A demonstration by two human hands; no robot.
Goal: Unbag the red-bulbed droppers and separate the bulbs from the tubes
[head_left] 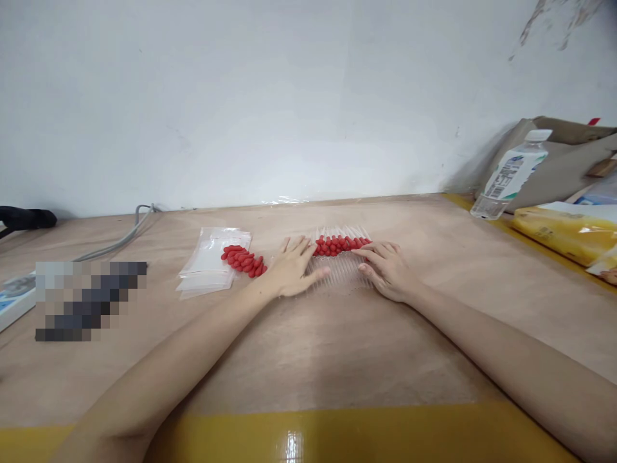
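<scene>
A row of clear thin tubes with red rubber bulbs, which look like droppers, lies on the wooden table in front of me. Their bulbs meet in the middle, and tubes point both away from and towards me. My left hand rests flat at the row's left end, fingers outstretched. At the right end, my right hand touches the row with its fingers extended and apart. Left of my left hand is a second cluster of red bulbs, overlapping a stack of clear plastic bags.
A water bottle leans against a grey-beige bag at the right, behind a yellow packet. On the left are a grey cable, a white power strip and a pixelated dark object. A white wall bounds the back.
</scene>
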